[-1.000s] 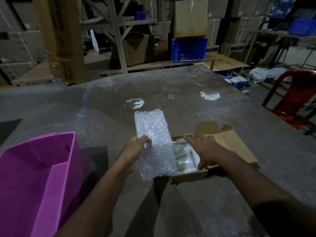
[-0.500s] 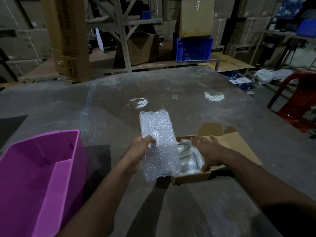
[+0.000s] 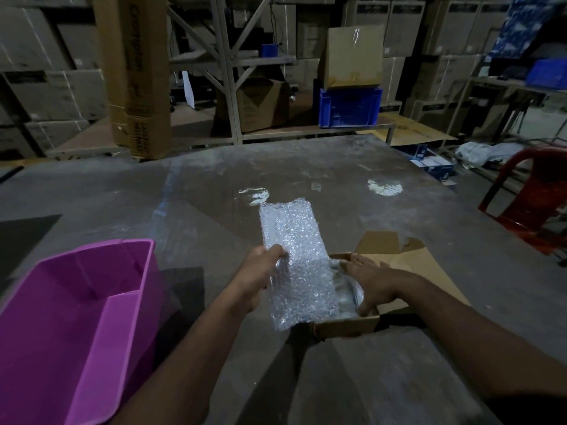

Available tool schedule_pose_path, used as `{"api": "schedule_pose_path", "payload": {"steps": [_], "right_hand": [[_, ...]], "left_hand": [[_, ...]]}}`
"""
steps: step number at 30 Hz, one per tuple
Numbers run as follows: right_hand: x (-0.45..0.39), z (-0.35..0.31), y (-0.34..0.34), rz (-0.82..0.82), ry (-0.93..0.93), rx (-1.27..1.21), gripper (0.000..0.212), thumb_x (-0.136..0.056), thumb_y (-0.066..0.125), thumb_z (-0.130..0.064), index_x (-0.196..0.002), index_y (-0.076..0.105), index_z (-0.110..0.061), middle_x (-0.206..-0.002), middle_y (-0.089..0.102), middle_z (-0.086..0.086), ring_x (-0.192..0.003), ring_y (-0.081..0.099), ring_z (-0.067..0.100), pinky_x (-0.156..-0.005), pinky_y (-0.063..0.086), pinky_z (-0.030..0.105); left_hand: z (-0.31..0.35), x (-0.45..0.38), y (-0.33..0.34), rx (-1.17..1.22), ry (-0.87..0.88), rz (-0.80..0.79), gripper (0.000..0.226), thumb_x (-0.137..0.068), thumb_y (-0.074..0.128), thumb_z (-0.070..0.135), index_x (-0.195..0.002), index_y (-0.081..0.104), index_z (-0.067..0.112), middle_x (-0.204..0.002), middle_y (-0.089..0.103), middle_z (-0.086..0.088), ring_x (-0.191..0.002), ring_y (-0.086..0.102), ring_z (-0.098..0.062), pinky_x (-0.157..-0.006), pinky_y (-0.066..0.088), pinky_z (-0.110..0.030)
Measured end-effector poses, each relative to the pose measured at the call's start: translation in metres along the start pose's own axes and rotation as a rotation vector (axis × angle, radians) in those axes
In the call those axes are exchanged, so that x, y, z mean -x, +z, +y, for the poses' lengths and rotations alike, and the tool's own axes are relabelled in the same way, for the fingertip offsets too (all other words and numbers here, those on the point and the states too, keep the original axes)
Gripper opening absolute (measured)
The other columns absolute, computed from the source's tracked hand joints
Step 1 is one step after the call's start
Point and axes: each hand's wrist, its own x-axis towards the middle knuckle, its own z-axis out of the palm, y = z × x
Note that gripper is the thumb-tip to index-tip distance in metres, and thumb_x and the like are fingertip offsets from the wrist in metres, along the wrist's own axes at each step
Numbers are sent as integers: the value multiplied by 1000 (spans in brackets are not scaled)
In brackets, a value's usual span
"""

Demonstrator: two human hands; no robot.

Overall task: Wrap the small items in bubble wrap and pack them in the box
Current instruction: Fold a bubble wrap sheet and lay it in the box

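Note:
A small brown cardboard box (image 3: pixel 346 328) sits open on the grey table, its lid flap folded out to the right. A sheet of bubble wrap (image 3: pixel 297 262) stands upright over the box's left side. My left hand (image 3: pixel 260 274) pinches the sheet's left edge between thumb and fingers. My right hand (image 3: pixel 368 280) lies inside the box with fingers spread flat, pressing on bubble-wrapped items (image 3: pixel 345 289) packed there. The items are partly hidden by the sheet and my right hand.
A purple plastic bin (image 3: pixel 92 317) stands at the near left on the table (image 3: pixel 214 194). A red plastic chair (image 3: pixel 534 191) is at the right edge. Beyond the table are shelving, stacked cartons and a blue crate (image 3: pixel 349 107).
The bubble wrap sheet has been raised a little more upright by my left hand. My right hand has shifted slightly inside the box, still pressing on the wrapped items.

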Motion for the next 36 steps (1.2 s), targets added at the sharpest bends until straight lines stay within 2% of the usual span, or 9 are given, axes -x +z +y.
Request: {"api": "schedule_pose_path", "payload": {"steps": [4,6,10,14,17,23,29,32,36], "right_hand": [[11,8,-8,209,-72,-259,99,-76,83,-42,-155,27,-25,-160,30,3,-147,28,24,-116,34,43],[24,-3,-14,336,-77,-666,83,-84,77,-47,-153,36,-23,-155,42,0,-138,44,18,-115,38,38],[51,-38,-18,138,-244,-1595,55,-97,53,-50,-139,55,-15,-135,65,11,-122,63,27,-111,43,51],[49,-46,-5,99,-278,-1903,68,-98,37,-65,-141,54,-15,-133,65,18,-125,61,37,-111,40,58],[39,-32,5,126,-275,-1977,90,-89,35,-80,-143,49,-9,-135,62,22,-127,59,37,-113,38,58],[24,-29,15,450,-52,-1714,31,-100,59,-9,-131,59,-4,-111,75,17,-99,73,37,-84,60,48],[16,-24,9,527,97,-1572,26,-103,51,-10,-127,60,-13,-107,75,10,-92,74,31,-80,60,47],[22,-20,1,518,-28,-1604,32,-100,59,-13,-132,55,-15,-118,72,10,-103,72,31,-92,56,58],[39,-16,-19,491,-256,-1503,57,-83,75,3,-134,54,-14,-120,72,9,-111,70,25,-94,57,44]], "left_hand": [[0,-4,2,49,-22,-20,11,-97,61,23,-87,61,18,-83,57,-2,-84,51,-21,-81,38,-39],[1,-7,6,103,-33,-50,7,-96,63,22,-93,61,16,-87,60,-4,-83,55,-21,-82,42,-39],[0,-14,22,192,-53,-190,23,-95,65,17,-114,65,5,-98,74,-13,-83,70,-24,-74,57,-35],[-6,-22,39,111,-30,-156,28,-88,76,15,-113,67,6,-98,75,-8,-83,68,-23,-69,54,-31],[-13,-29,47,-77,24,-68,19,-86,77,13,-103,68,9,-92,74,-5,-77,67,-17,-71,56,-35],[-26,-36,66,79,-47,-70,26,-85,80,12,-104,63,8,-96,77,-10,-76,73,-21,-64,58,-31],[-36,-43,63,0,-24,-165,53,-87,78,12,-132,50,10,-118,72,-11,-99,72,-24,-73,59,-33],[-35,-42,61,-27,84,-149,79,-80,80,-3,-143,39,20,-118,70,-14,-103,72,-25,-79,61,-39],[-10,-35,68,81,338,-78,84,-84,74,-9,-149,33,26,-114,73,-6,-100,73,-13,-81,61,-33]]}}
